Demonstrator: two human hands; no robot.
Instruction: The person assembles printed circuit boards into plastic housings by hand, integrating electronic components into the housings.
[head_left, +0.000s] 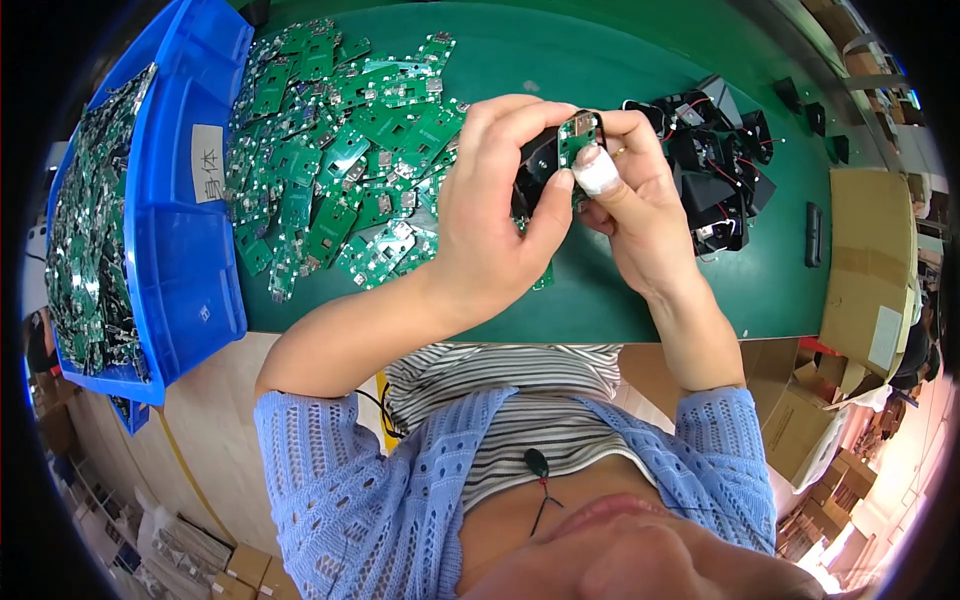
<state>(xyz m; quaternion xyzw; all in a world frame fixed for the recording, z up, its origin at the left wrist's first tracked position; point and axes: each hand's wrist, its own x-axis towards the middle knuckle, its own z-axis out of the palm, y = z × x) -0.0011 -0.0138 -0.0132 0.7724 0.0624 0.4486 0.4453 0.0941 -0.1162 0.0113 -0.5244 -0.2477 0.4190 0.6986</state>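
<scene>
Over the table, my left hand (490, 190) wraps its fingers round a black plastic housing (540, 158). A small green circuit board (575, 138) sits at the housing's right end. My right hand (640, 205) grips that same end, its thumb, wrapped in a white covering (597, 172), pressed against the board. The fingers hide much of the housing, so I cannot tell whether the board is fully seated. Left of my hands lies a wide heap of loose green circuit boards (330, 215). Several black housings with thin red and white wires (700, 150) are piled just right of my right hand.
A blue plastic bin (185, 250) full of circuit boards stands at the table's left edge. Small black parts (815, 115) and a dark bar-shaped piece (815, 235) lie at the right of the green table (780, 300). A cardboard box (870, 255) stands beyond its right edge.
</scene>
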